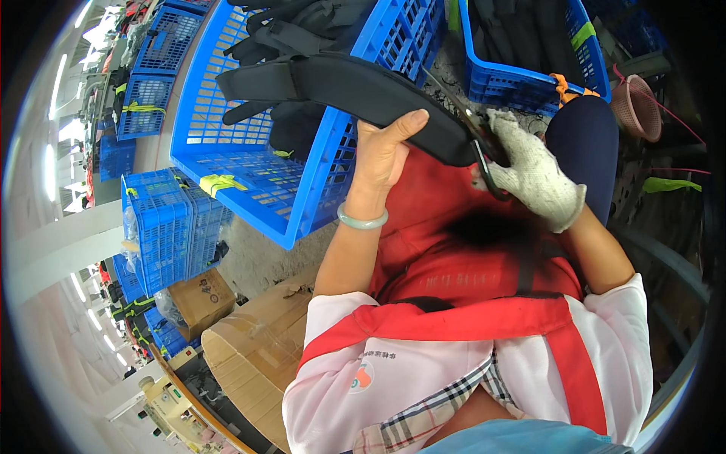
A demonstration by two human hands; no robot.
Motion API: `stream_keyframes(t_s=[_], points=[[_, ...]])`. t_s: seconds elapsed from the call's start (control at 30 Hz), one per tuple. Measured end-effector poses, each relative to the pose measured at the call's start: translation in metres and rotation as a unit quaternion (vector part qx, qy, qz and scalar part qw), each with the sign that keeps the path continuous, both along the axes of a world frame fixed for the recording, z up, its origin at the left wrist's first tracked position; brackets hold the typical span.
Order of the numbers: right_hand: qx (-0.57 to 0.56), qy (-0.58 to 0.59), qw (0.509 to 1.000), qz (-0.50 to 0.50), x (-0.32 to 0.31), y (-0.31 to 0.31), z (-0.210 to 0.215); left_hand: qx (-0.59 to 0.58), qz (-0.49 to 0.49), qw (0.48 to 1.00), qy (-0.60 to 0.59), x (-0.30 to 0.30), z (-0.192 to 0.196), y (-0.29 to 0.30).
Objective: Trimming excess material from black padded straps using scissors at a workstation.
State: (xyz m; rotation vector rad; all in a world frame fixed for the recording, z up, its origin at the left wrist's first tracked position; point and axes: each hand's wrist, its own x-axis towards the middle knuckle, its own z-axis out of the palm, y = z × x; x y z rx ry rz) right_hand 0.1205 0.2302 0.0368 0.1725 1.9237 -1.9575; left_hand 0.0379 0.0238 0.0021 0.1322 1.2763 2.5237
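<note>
A long, curved black padded strap (363,87) stretches from over the blue crate at the left to the front of my red apron (454,219). My bare left hand (384,151), with a pale bangle at the wrist, grips its lower edge, thumb on top. My right hand (535,172), in a whitish knitted glove, is closed round a pair of scissors (482,161) with dark handles. Their blades point up and away alongside the strap's right end. Whether they touch the strap I cannot tell. The fingertips of my right hand are partly hidden.
A tilted blue crate (302,200) at the left holds more black padded pieces. Another blue crate (503,87), with dark pieces inside, stands far right beside a pink basket (635,110). Stacked blue crates (159,234) and cardboard (257,340) lie further left.
</note>
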Motion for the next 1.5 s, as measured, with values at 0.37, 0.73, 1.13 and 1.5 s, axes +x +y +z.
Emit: stream_keyframes(t_s=[0.37, 0.73, 1.13, 1.5], points=[[0.308, 0.169, 0.929, 0.116, 0.006, 0.019, -0.002, -0.018, -0.043, 0.999, 0.001, 0.003, 0.001, -0.008], [0.31, 0.217, 0.919, 0.109, 0.006, 0.018, -0.016, -0.014, -0.043, 0.999, -0.009, 0.007, -0.008, -0.006], [0.109, 0.031, 0.989, 0.096, -0.002, 0.009, -0.013, -0.004, -0.052, 0.999, 0.011, 0.009, -0.016, -0.01], [0.134, 0.087, 0.985, 0.063, 0.002, 0.0, -0.031, 0.059, 0.02, 0.997, -0.04, 0.013, 0.0, -0.008]])
